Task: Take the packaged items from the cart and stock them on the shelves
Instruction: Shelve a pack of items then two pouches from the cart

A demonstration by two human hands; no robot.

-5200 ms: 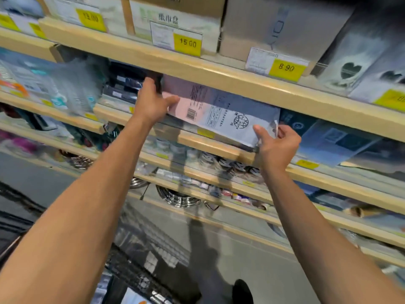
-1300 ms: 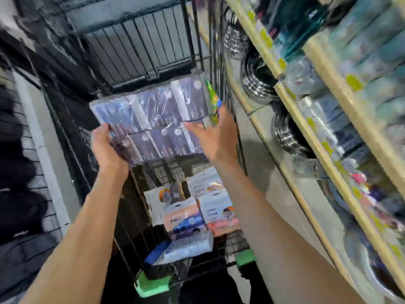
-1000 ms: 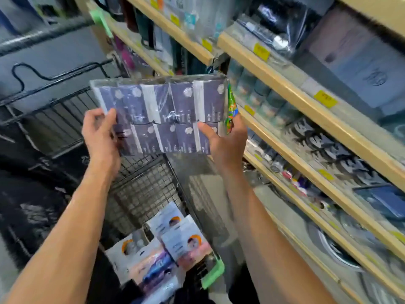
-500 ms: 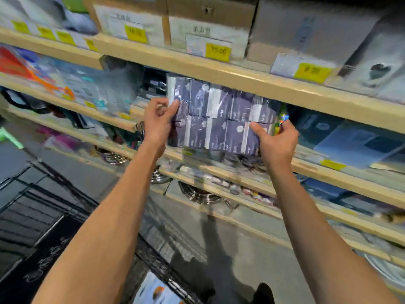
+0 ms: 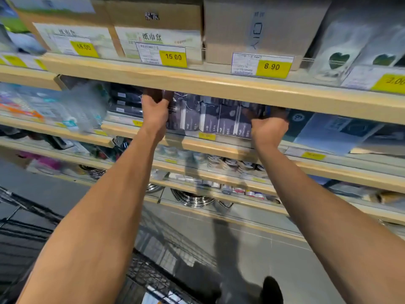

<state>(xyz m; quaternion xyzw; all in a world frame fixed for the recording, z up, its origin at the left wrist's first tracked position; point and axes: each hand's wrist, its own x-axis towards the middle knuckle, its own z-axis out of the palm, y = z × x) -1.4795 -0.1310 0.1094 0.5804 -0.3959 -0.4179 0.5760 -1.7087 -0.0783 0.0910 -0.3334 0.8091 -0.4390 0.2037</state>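
A clear-wrapped bundle of dark purple packets (image 5: 210, 116) lies partly inside the second wooden shelf (image 5: 197, 145), under the shelf board above. My left hand (image 5: 154, 110) grips the bundle's left end and my right hand (image 5: 268, 126) grips its right end. The fingertips of both hands are hidden in the shadow under the upper board. The black wire cart (image 5: 151, 279) sits at the bottom, below my arms, with a bit of a white package showing in it.
Cardboard boxes (image 5: 157, 29) with yellow price tags stand on the top shelf. Flat grey-blue packages (image 5: 335, 132) lie to the right of the bundle, dark boxes (image 5: 126, 102) to its left. Lower shelves hold small tins and steel bowls (image 5: 190, 198). Grey floor below.
I lifted the bundle out of the cart, turned to the shelves and raised it. In the last half second both hands pushed it further in under the upper board.
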